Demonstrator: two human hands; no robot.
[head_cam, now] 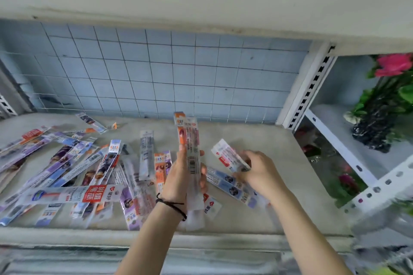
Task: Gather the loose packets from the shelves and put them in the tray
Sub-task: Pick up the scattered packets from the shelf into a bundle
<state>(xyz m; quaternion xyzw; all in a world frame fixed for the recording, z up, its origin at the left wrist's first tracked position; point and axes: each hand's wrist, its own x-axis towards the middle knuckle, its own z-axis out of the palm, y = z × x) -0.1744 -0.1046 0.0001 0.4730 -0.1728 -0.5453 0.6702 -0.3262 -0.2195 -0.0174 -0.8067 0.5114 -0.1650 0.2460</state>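
Two bare hands work over one shelf board, a pale, rough, stone-like slab across the middle of the frame. The left hand, at centre, with a thin dark cord bracelet on its wrist, stands upright with the back of the hand toward the camera, fingers wrapped around a small bundle of packets held vertically. At least two can be counted in it, one orange-topped behind and one clear with a barcode in front; motion blur may hide more. The right hand, just right of centre, is palm-down with fingers curled, pinching one short white packet with a red mark that tilts up toward the upper left.

The loose packets lie scattered flat on the shelf, filling the left and centre of the frame; roughly two dozen, overlapping too much to count exactly. They are long, narrow, flat strips of glossy film, printed in purple, blue, orange and red, some with clear windows. One blue packet lies beneath the right hand.

Behind, a wire grid of square meshes backs the shelf. At right stands one white perforated metal upright, and beyond it artificial flowers, pink with green leaves.
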